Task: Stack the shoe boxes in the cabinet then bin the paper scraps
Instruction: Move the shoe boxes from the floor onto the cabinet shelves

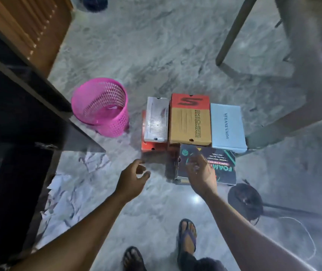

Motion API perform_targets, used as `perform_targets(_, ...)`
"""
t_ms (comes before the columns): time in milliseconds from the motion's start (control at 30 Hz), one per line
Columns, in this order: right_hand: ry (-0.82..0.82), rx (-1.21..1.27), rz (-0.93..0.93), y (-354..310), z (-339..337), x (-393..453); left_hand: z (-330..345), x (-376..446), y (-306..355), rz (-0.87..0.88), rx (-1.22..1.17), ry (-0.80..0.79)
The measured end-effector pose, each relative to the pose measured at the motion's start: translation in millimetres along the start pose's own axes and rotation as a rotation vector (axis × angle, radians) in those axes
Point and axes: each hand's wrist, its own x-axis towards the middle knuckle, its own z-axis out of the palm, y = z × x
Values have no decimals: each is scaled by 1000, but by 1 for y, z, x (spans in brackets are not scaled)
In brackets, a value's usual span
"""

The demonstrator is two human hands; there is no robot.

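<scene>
Several shoe boxes lie together on the grey floor: a brown and red box (189, 120), a pale blue box (227, 127), a silver box (156, 119) on an orange one (153, 146), and a black box (216, 165) nearest me. My right hand (201, 174) hovers over the black box's left end, fingers spread, holding nothing. My left hand (133, 178) is open to the left of that box, just above the floor. White paper scraps (68, 192) lie on the floor at the left. A dark cabinet (9, 114) stands at the left with its door open.
A pink mesh bin (102, 107) stands left of the boxes, by the cabinet door's edge. A plastic chair (293, 75) stands at the right, behind the boxes. A fan base (245, 199) with a cable sits near my right. My sandalled feet (187, 234) are at the bottom.
</scene>
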Motion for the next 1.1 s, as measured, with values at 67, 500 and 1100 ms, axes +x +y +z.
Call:
perform_targets(67,8,-15,30,53,8,20,35,28,-17,5,-5,-28)
perform_targets(500,328,108,325,342,24,133,244,175,-106,-9,-196,-170)
perform_targets(1100,-98,555,64,247,76,85,146,141,-145,21,-693,7)
